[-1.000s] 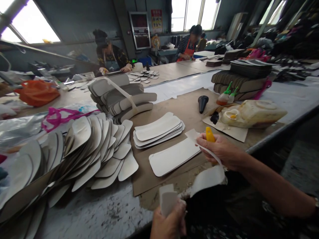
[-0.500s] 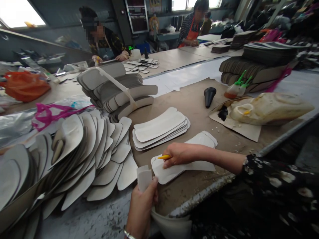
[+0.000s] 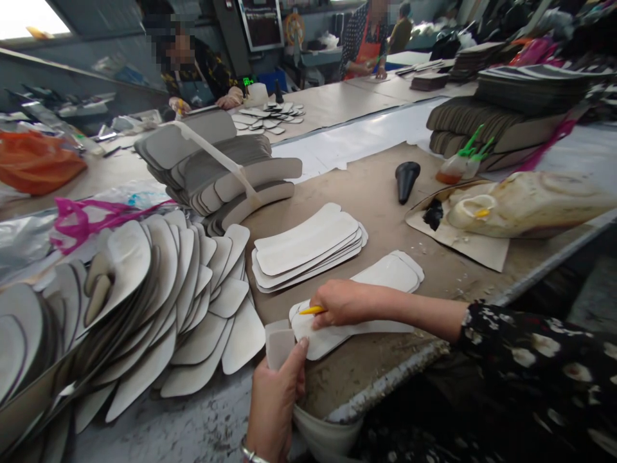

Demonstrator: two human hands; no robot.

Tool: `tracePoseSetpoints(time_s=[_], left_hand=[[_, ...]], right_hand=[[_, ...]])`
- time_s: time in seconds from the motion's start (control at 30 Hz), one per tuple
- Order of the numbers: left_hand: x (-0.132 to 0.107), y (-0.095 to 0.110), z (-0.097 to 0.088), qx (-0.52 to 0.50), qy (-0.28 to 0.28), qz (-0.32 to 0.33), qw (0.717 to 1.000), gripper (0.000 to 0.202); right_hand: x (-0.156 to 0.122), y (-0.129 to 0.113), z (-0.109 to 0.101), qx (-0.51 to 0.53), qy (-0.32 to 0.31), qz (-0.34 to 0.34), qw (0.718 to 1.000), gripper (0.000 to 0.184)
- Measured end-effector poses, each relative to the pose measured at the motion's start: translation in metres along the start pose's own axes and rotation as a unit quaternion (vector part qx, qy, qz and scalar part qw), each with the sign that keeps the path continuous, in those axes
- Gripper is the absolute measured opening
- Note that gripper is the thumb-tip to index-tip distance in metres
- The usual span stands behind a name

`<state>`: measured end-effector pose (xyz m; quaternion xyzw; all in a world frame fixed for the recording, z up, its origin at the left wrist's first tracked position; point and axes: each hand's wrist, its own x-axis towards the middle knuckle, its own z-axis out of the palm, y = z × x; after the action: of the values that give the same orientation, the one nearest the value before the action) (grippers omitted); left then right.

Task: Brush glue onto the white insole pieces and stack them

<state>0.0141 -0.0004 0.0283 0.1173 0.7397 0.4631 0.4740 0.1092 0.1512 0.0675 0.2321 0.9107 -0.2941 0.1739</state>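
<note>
Left hand [image 3: 274,400]: its fingers are closed around small pale pieces [image 3: 280,346], which stick up out of the grip, near the front edge of the table [image 3: 197,427].
Right hand [image 3: 344,302]: its fingers are clenched on a yellow tool [image 3: 312,310] — the tip points left, over the near end of the lower stack.
Lower stack [image 3: 388,275]: white pieces, slightly fanned, lying under the right hand and forearm.
Upper stack [image 3: 306,241]: curved white pieces, just behind the lower one.
Brown paper [image 3: 373,177]: spread on the table beneath both stacks.
Pale sheet [image 3: 330,432]: curved, below the left hand; whether it joins the held pieces, one cannot tell.
Loose pile [image 3: 186,292]: many overlapping pieces, leaning, left of the stacks.
Bundle [image 3: 216,170]: grey pieces behind the pile, crossed by a pale band [image 3: 212,149].
Right side: a black cone [image 3: 406,181], a stained jug [image 3: 544,204] lying on its side, and green-tipped bottles [image 3: 456,166] behind it.
Far side: two people [image 3: 197,80] working — one in a red apron [image 3: 367,54].
</note>
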Motion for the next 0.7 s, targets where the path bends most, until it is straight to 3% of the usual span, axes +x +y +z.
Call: tracePoseSetpoints(time_s=[0.13,0.23,0.37,0.47,0.57,0.7], left_hand=[[0.008,-0.007,0.004,0.033,0.033,0.018,0.999,0.035],[0.012,-0.013,0.002,0.043,0.032,0.030,0.998,0.036],[0.012,-0.014,-0.001,0.044,0.032,0.028,0.998,0.040],[0.011,-0.013,-0.001,0.040,0.036,0.016,0.998,0.039],[0.012,-0.012,0.000,0.055,0.048,0.013,0.997,0.040],[0.009,-0.007,0.002,0.092,0.051,0.002,0.994,0.042]], right_hand=[[-0.007,-0.007,-0.003,-0.037,-0.001,0.008,0.999,0.032],[-0.033,-0.004,-0.013,-0.070,-0.008,0.019,0.997,0.029],[-0.088,0.029,-0.027,-0.080,0.050,0.120,0.988,0.023],[-0.116,0.059,-0.025,-0.082,0.115,0.169,0.976,0.024],[-0.120,0.076,-0.013,-0.110,0.165,0.204,0.959,0.025],[-0.107,0.075,-0.002,-0.144,0.203,0.260,0.933,0.025]])
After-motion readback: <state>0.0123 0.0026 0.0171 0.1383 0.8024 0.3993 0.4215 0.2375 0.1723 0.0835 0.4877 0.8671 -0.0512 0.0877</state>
